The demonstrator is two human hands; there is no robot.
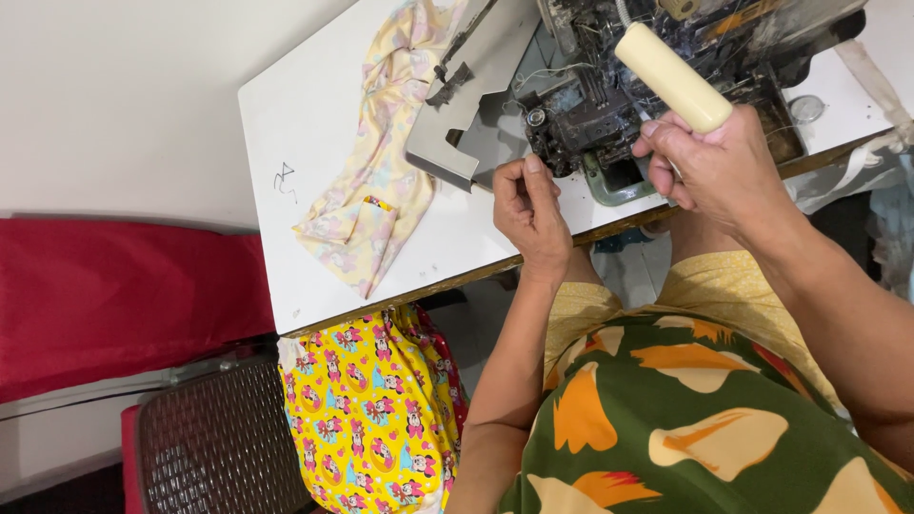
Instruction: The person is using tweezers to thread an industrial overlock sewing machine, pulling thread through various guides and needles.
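Nearest: lap in green garment [695, 428] with orange and cream blotches, soft woven print, cut off at the bottom edge. Beside it hangs yellow cartoon-print fabric [371, 409], crumpled, draping off the desk edge; a dark mesh chair back [219, 447] sits lower left, partly out of view. Red cloth surface [105, 305] at left, smooth.

Left hand [529, 214] is over the front edge of the white desk [305, 124], its fingers [533, 171] pinched together, possibly on a thread; too thin to confirm. Right hand [709, 167] is raised over the machine, fingers clamped on a thin tool whose cream cylindrical handle [673, 76] sticks up and left, smooth, plastic-like; the tool's working end is hidden behind the hand.

Farther: dark greasy metal sewing machine [609, 105], with a grey flat plate swung open, top cut off by the frame. Pale yellow pastel-print cloth [376, 162] lies rumpled on the desk, one end under the plate. Small pen scribble on the desk surface.
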